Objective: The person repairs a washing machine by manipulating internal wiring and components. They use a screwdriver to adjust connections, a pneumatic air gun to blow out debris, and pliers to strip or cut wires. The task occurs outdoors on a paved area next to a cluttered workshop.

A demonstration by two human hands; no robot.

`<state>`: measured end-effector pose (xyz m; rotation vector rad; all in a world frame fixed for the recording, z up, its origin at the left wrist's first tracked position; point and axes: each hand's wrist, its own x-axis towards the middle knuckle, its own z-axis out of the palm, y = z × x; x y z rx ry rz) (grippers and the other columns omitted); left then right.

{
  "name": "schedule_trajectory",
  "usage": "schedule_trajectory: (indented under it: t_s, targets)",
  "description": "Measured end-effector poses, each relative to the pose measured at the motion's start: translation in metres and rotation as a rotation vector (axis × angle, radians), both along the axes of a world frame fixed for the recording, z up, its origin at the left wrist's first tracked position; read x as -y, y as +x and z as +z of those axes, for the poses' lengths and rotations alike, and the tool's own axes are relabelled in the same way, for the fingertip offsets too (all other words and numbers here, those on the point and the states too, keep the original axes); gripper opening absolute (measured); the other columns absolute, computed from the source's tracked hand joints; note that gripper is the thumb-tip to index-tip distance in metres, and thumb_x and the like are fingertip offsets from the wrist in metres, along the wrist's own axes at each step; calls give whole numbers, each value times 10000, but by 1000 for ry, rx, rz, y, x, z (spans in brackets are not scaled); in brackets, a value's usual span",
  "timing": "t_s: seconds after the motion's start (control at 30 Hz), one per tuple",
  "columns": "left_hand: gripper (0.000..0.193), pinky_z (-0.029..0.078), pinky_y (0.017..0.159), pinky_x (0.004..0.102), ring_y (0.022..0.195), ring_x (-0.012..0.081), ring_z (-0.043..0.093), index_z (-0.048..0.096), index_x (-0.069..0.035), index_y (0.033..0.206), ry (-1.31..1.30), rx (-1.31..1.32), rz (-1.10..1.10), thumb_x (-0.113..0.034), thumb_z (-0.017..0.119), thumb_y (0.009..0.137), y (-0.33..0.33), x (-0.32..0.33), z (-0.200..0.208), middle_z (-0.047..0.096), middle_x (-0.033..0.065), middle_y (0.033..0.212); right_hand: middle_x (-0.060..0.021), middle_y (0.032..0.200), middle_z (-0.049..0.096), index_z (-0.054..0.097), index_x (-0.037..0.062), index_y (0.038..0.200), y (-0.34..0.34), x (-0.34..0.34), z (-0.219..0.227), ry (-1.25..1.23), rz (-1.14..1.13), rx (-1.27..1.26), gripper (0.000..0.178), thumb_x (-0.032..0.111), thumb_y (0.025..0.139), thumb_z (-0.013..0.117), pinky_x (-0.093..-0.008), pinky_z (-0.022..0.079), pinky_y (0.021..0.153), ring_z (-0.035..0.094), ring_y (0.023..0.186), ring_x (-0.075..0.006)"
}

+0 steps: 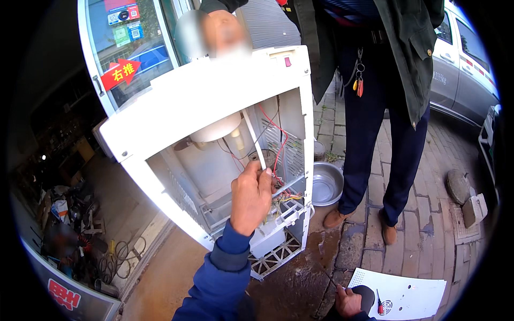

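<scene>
A white water dispenser stands tilted in front of me with its panel off and its inside bare. My left hand reaches into it, thumb and fingers closed round the lower end of a white tube. Red wires run down beside the tube, and a bundle of coloured wires lies below. At the lower edge, my right hand is closed on a tool with a thin dark shaft, perhaps a screwdriver; its handle is hidden. Near it, a red-handled screwdriver lies on a white perforated panel.
A person in dark trousers stands right of the dispenser, a dark sleeve reaching its blurred top. A metal basin sits behind it on wet paving. A glass door and cluttered workshop are left; a van is at right.
</scene>
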<state>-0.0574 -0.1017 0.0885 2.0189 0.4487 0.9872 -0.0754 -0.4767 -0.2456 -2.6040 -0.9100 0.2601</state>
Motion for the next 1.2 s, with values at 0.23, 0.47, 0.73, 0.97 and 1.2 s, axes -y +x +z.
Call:
schedule_trajectory:
  t_s: [0.23,0.47,0.73,0.97,1.2]
  targets:
    - [169,436,536,263,586,65,522,627,41,989,-157,-66,58,-127,627,1009,-23,-11,7,627,52,677,-234,1034,673,556,70,1348,-60,-22,134,325,110,-214,397,210,978,591,-513,543,610,653,686,-449]
    - [135,480,604,259,656,75,563,642,27,1097,-121,-30,-15,-69,593,1017,-15,-31,-18,624,-1,776,-288,926,678,575,60,1310,-105,-66,177,280,-89,-242,351,194,986,576,-521,543,620,666,723,-464]
    - [231,525,845,394,914,265,689,645,-2,1163,173,-420,-29,-150,620,987,-36,-22,1,714,146,999,-230,1086,731,696,-41,1151,-173,-51,287,93,-526,-635,455,299,852,652,-429,535,945,704,1049,-367]
    - [270,533,863,409,961,353,696,645,-26,1188,-404,-660,-375,-153,647,950,-122,10,56,729,172,1051,-228,895,752,688,-47,1172,-212,-32,395,-15,-749,-783,464,232,802,712,-365,588,725,750,792,-261]
    - [211,548,663,362,772,289,712,683,-8,1067,-668,-891,-844,-160,693,921,-193,-57,240,724,159,904,-205,865,752,712,-46,1076,-247,-57,413,-74,-800,-770,398,227,787,726,-387,585,724,745,780,-277]
